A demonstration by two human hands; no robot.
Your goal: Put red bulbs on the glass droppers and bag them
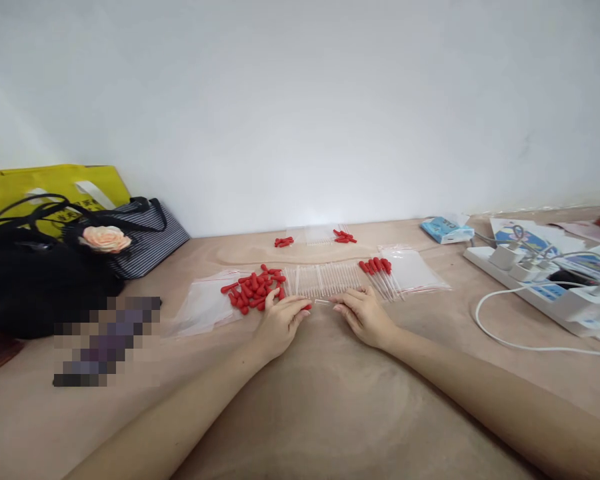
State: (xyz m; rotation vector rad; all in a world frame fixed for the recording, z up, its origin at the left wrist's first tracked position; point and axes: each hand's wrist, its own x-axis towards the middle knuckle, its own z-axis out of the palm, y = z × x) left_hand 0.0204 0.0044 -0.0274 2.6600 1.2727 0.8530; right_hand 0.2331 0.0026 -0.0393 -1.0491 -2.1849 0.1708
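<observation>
My left hand (281, 323) pinches a red rubber bulb (307, 307), only its tip showing past the fingers. Facing it, my right hand (363, 316) is closed on a thin clear tube (323, 303), whose free end points at the bulb; a small gap seems to lie between them. Just beyond my hands is a row of clear tubes (323, 280) laid side by side. Left of that row lies a pile of red bulbs (253, 289). On its right, several tubes fitted with red bulbs (376, 266) are fanned out.
Clear plastic bags (205, 303) lie at the left, another bag (414, 268) at the right. Smaller red pieces (345, 237) sit near the wall. A white power strip (545, 293) with cables and a blue packet (446, 229) are right; a black bag (40, 280) is left.
</observation>
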